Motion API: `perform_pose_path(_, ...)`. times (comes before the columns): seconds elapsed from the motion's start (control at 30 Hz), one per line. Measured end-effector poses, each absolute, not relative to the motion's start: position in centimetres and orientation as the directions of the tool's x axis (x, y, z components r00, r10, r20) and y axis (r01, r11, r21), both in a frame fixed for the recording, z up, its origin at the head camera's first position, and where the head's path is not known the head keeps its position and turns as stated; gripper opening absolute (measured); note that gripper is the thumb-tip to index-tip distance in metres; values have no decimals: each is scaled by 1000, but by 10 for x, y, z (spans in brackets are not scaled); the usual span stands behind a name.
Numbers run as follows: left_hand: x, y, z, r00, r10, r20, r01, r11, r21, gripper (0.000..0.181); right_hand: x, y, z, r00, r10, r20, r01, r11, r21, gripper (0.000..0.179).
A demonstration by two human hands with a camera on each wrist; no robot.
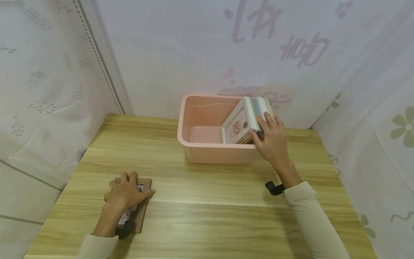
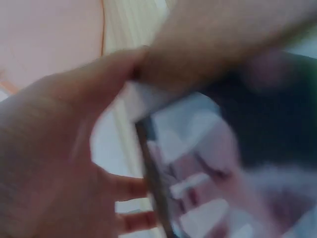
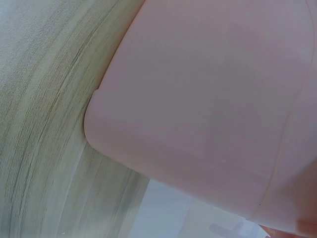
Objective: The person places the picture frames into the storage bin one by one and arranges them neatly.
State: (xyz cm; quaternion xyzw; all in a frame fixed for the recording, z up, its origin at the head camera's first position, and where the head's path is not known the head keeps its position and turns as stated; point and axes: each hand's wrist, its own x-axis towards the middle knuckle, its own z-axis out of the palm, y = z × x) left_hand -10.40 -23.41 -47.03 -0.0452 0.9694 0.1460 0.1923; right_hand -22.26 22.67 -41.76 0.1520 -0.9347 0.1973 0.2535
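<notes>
On the left part of the table lies a brown picture frame (image 1: 142, 216) with a photo in it. My left hand (image 1: 124, 192) spans its far end, thumb at the right edge and fingers over the far edge. The left wrist view shows the photo (image 2: 198, 158) close up, with thumb and fingertips against the frame. Several picture frames (image 1: 255, 107) lean together at the right end of a pink plastic bin (image 1: 220, 154). My right hand (image 1: 272, 142) holds them from above, thumb on the near corner and fingers curled over their upper edges.
The bin's left half shows its bare floor (image 1: 205, 133). The wooden tabletop (image 1: 194, 223) extends in front of the bin. Printed white cloth (image 1: 155, 54) hangs behind the table and on both sides. Black wrist cameras (image 1: 274, 188) stick out beneath both wrists.
</notes>
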Motion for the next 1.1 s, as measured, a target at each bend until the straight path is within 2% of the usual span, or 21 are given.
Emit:
perform_pose_path(0.47, -128, -234, -452, -946, -12, -324, -123, 938, 325, 104, -223, 228, -417, -826, -176, 536, -380, 876, -298, 59)
perform_pose_path(0.57, -135, -230, -445, -954, 31, -297, -83, 928, 363, 104, -224, 229, -417, -819, -179, 545, -385, 876, -291, 59)
perform_pose_path(0.7, -144, -225, -432, -967, 93, -236, -17, 905, 426, 97, -224, 229, -418, -816, -178, 550, -387, 875, -290, 59)
perform_pose_path(0.83, -153, -218, -419, -984, 64, -164, -16, 895, 446, 94, -223, 228, -418, -817, -175, 550, -384, 875, -293, 59)
perform_pose_path(1.1, -171, -209, -389, -998, -1, 56, 27, 864, 502, 94, -223, 227, -418, -816, -185, 548, -389, 877, -283, 59)
